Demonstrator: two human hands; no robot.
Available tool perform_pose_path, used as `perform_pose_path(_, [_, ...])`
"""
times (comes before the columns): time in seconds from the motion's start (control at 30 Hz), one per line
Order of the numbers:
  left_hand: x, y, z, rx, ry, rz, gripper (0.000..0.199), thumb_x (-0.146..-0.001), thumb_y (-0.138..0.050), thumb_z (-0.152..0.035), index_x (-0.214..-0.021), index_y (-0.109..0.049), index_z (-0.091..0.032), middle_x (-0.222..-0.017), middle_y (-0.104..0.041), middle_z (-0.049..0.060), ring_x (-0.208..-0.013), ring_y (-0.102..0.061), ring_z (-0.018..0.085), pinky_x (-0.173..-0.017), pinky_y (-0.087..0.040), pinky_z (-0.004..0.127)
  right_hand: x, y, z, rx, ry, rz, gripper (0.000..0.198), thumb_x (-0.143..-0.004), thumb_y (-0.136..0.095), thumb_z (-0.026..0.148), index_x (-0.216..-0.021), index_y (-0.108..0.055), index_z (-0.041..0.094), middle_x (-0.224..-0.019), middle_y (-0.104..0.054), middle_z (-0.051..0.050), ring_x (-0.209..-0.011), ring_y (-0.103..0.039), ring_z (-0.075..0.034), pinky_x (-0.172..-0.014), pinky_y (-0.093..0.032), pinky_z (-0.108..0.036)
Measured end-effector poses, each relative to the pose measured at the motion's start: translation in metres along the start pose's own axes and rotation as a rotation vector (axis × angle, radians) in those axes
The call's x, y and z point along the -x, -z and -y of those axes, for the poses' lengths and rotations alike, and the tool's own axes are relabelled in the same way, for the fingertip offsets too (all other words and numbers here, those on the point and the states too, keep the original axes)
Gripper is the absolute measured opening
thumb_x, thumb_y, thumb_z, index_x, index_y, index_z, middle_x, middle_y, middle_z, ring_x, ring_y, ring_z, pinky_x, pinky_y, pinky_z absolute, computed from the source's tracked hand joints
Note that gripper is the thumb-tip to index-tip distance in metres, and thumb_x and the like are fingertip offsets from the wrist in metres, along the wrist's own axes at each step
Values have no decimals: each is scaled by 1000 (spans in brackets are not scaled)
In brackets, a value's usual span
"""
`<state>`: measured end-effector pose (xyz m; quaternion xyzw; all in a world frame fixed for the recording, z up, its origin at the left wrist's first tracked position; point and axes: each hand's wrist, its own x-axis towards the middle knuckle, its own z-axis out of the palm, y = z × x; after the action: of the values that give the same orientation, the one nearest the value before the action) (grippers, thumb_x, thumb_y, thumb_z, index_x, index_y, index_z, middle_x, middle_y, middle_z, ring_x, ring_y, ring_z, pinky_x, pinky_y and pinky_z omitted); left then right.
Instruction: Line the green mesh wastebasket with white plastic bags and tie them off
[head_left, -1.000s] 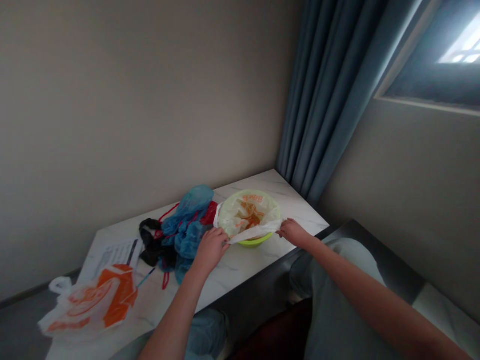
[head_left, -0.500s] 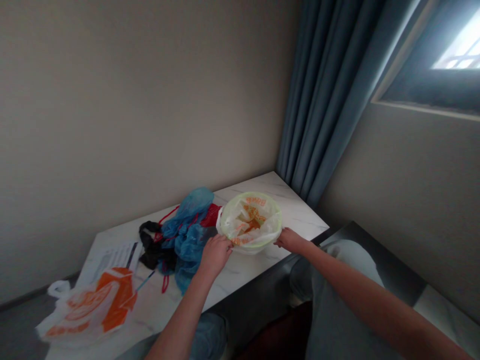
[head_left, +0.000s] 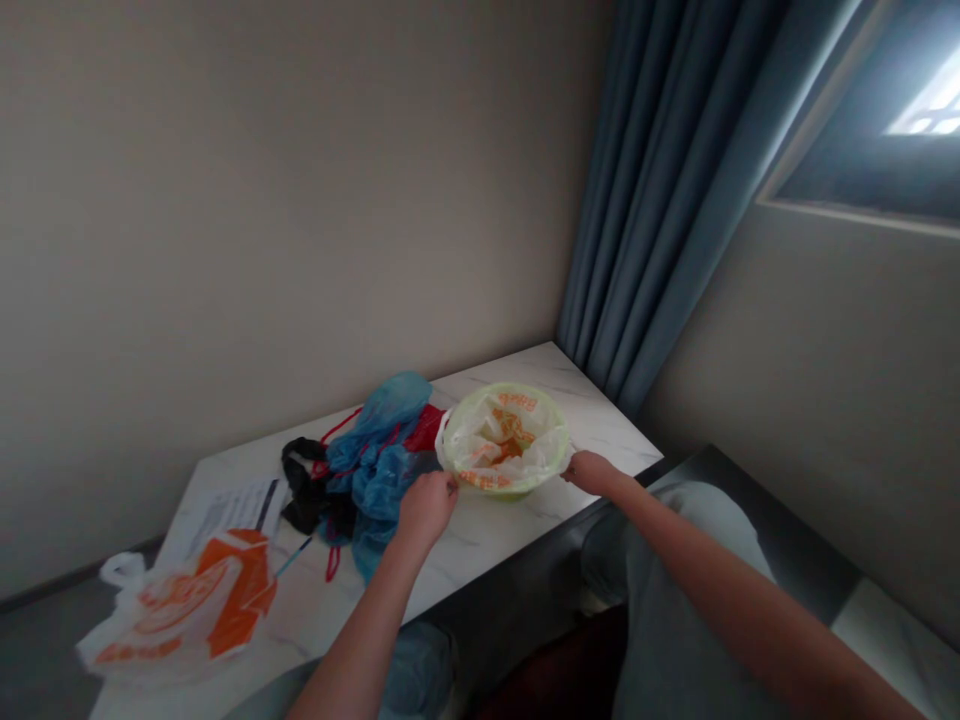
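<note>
A pale green bin (head_left: 517,492) stands on the white marbled table, lined with a white plastic bag (head_left: 480,420) that bears orange print. The bag's edge is folded over the rim. At the bin's near left, my left hand (head_left: 429,506) pinches the bag's edge. My right hand (head_left: 592,472) is closed on the bag at the near right of the rim. Just left of the bin lies a heap of crumpled blue plastic bags (head_left: 382,470), with a red bag (head_left: 425,428) and a black bag (head_left: 301,490) among them.
A white and orange plastic bag (head_left: 187,605) lies at the table's left end, partly over a printed sheet (head_left: 225,510). The table (head_left: 592,410) meets the wall behind. A blue curtain (head_left: 675,200) hangs at the far right corner. My knees are beneath the front edge.
Both hands have moved slightly apart, drawing the bag's edge outward. More of the bin's green side shows below the bag at the front. The view has shifted a little.
</note>
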<state>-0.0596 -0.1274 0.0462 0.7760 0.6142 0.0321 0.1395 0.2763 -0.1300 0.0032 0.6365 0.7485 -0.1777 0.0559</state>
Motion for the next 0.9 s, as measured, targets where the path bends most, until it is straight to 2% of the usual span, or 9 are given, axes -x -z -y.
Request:
perform_pose_path(0.1, [-2,-1,2,-2,48,91,22,-81,-52,-16,-92,-71,-18,-103,-73,15,-101,-68,28,-81,-49,36,0,0,2,-18,-17,19,23,-87,-58,27,-93,-77,15,-100,-76,-16,-92,-71,-26,-77,-50,-32])
perform_pose_path(0.2, [-5,1,6,37,110,99,26,-84,-47,-17,-95,-71,-18,-103,-73,17,-100,-68,29,-82,-50,38,-2,6,4,-56,-31,17,22,-77,-63,18,-93,-77,17,-100,-76,-14,-94,-71,-26,-83,-50,-33])
perform_pose_path(0.37, [-15,13,14,164,175,-176,26,-84,-44,-18,-101,-64,-18,-104,-71,14,-100,-67,27,-88,-50,38,-4,33,-7,-151,-158,-143,33,-83,-48,14,-98,-76,16,-104,-75,-15,-94,-70,-25,-79,-49,-32])
perform_pose_path(0.47, [-27,21,16,328,149,-379,29,-87,-46,-26,-111,-60,-17,-112,-67,15,-106,-64,26,-96,-49,41,-6,47,-14,-342,-335,-414,35,-87,-41,19,-95,-75,16,-98,-75,-15,-91,-69,-26,-75,-49,-33])
perform_pose_path(0.53, [-36,23,14,415,41,-448,37,-89,-49,-33,-121,-57,-17,-123,-62,15,-116,-59,25,-104,-45,42,-11,50,-13,-508,-379,-561,34,-89,-40,24,-100,-71,16,-100,-74,-14,-92,-69,-26,-78,-50,-34])
perform_pose_path(0.63, [-50,21,11,459,-134,-383,45,-89,-51,-40,-128,-55,-18,-139,-54,13,-132,-48,24,-115,-34,41,-28,45,-4,-676,-331,-606,39,-94,-40,33,-122,-61,15,-115,-69,-15,-97,-68,-25,-84,-51,-36])
perform_pose_path(0.7, [-56,17,9,459,-151,-261,48,-90,-50,-44,-129,-56,-17,-143,-52,13,-137,-45,25,-117,-30,42,-40,39,3,-740,-279,-589,43,-97,-39,38,-131,-54,17,-121,-67,-15,-99,-67,-24,-87,-51,-37])
perform_pose_path(0.8, [-60,8,5,497,-60,-97,59,-91,-46,-52,-140,-48,-18,-148,-49,15,-140,-42,27,-117,-29,43,-54,30,10,-728,-179,-514,43,-101,-33,42,-130,-56,20,-122,-68,-12,-106,-66,-23,-93,-50,-36])
perform_pose_path(0.9, [-62,2,1,618,112,-115,67,-93,-39,-57,-147,-37,-17,-154,-41,18,-142,-40,28,-116,-31,43,-61,24,10,-633,-146,-421,50,-104,-22,43,-123,-60,17,-120,-69,-15,-109,-65,-24,-93,-50,-36])
